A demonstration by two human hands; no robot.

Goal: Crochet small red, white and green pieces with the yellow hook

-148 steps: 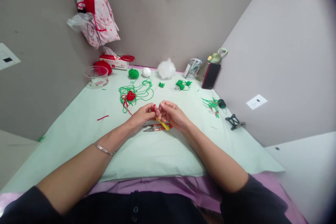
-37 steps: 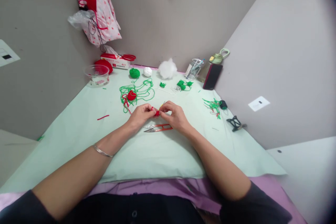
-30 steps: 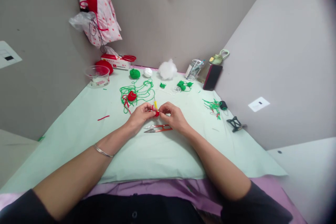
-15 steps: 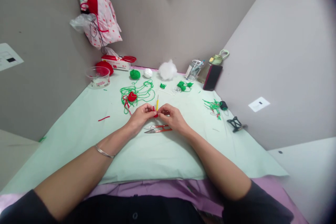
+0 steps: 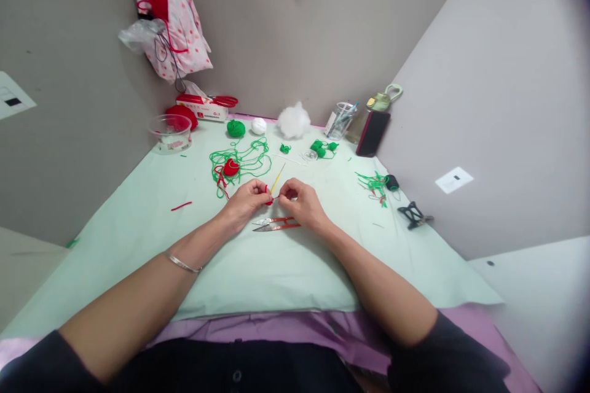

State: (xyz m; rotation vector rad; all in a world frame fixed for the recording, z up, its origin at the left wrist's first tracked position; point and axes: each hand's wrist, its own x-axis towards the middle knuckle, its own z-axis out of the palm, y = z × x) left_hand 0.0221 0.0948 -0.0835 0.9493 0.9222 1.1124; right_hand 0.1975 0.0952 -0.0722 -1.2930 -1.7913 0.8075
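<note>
My left hand pinches a small red yarn piece near the middle of the table. A yellow-handled hook leans up and to the right from that piece, its thin tip pointing away from me. Just to the right, my right hand is closed at the fingertips on a short strand that runs to the red piece. Orange-handled thread snips lie below the hands. Behind my left hand a red yarn ball rests on loose green yarn.
Along the back stand a clear tub, a green ball, a white ball, white stuffing, a cup of tools and a phone. A black stand lies at the right edge.
The hook has tilted to the right. My right hand has drawn slightly away from my left, and a short strand now shows between them. The whole view has shifted a little.
</note>
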